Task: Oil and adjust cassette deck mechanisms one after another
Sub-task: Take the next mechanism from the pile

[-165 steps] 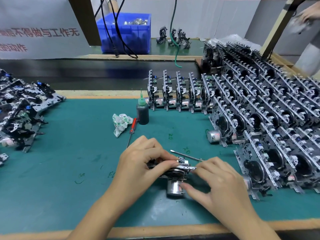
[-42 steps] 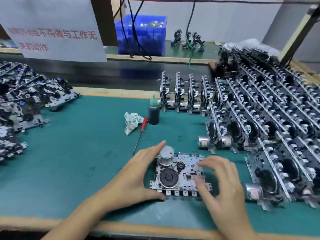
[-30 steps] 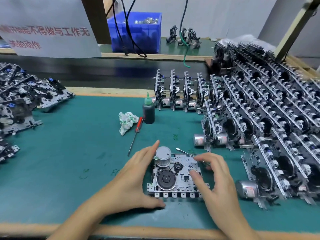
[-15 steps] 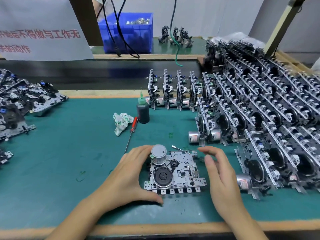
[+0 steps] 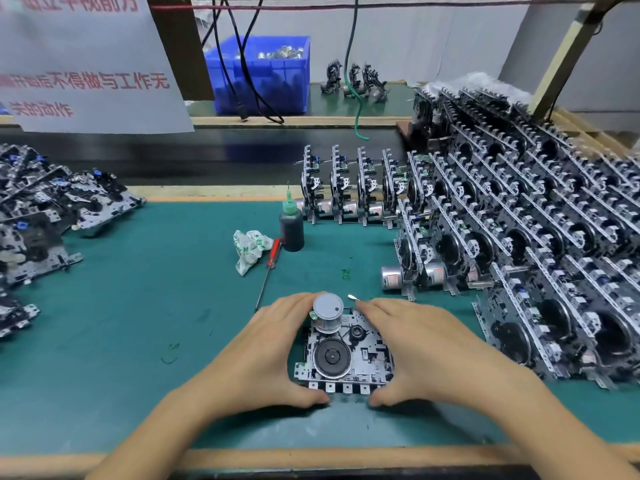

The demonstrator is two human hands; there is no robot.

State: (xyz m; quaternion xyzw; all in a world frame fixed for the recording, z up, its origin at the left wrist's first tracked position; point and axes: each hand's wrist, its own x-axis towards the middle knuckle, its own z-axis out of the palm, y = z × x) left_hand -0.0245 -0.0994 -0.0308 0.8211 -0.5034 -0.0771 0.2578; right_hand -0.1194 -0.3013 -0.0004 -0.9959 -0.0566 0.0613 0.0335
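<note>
Your right hand [image 5: 426, 344] has closed in on the cassette deck mechanism [image 5: 346, 358]; now both it and your left hand [image 5: 273, 351] grip its sides, flat on the green counter [image 5: 138, 306] before you

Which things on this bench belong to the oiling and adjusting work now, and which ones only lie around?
In the job:
- flat metal cassette mechanism with black flywheel, gripped by left hand and right hand
- dark oil bottle with green nozzle
- red-handled screwdriver
- thin metal probe

Lying about:
- crumpled white-green wrapper
- blue plastic bin
- hanging white notice
</note>
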